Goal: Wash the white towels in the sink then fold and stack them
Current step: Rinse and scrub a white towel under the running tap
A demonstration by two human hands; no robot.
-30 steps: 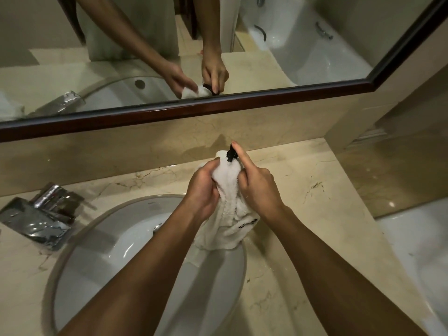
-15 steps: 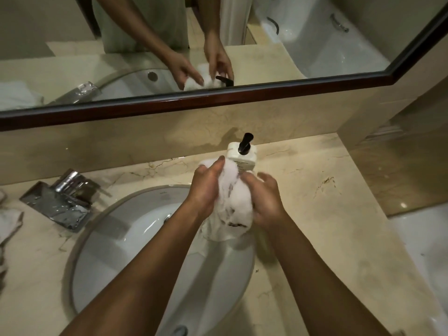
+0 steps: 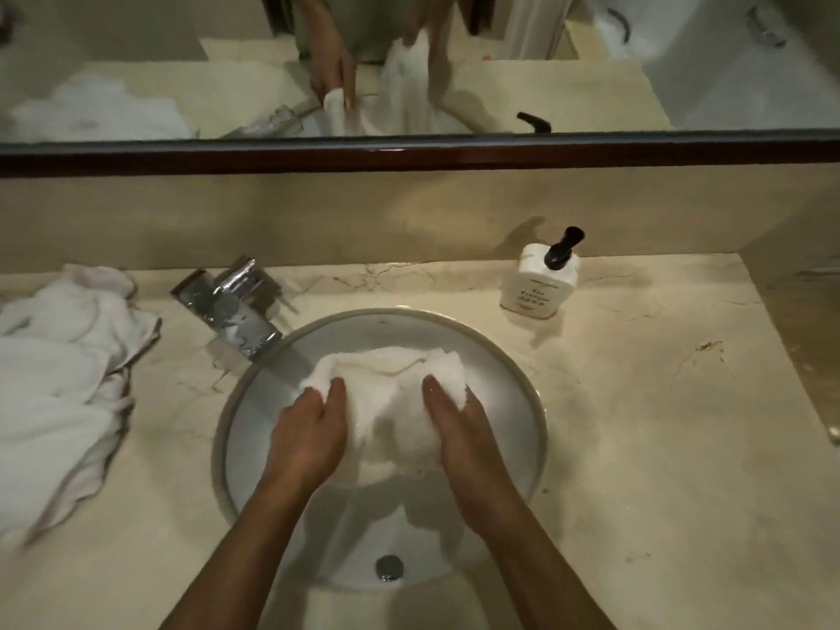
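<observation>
A bunched white towel hangs over the round white sink, held up between both hands. My left hand grips its left side with the thumb curled over the cloth. My right hand grips the right side, and a fold of towel wraps over the fingers. A heap of other white towels lies crumpled on the marble counter at the left. The sink's drain shows below the towel.
A chrome faucet stands at the sink's back left. A white soap dispenser with a black pump stands at the back right against the wall. A dark-framed mirror runs above the counter's backsplash.
My right hand left the soap pump and both hands brought the towel away from the dispenser to over the basin. The view swung left, showing the towel heap.
</observation>
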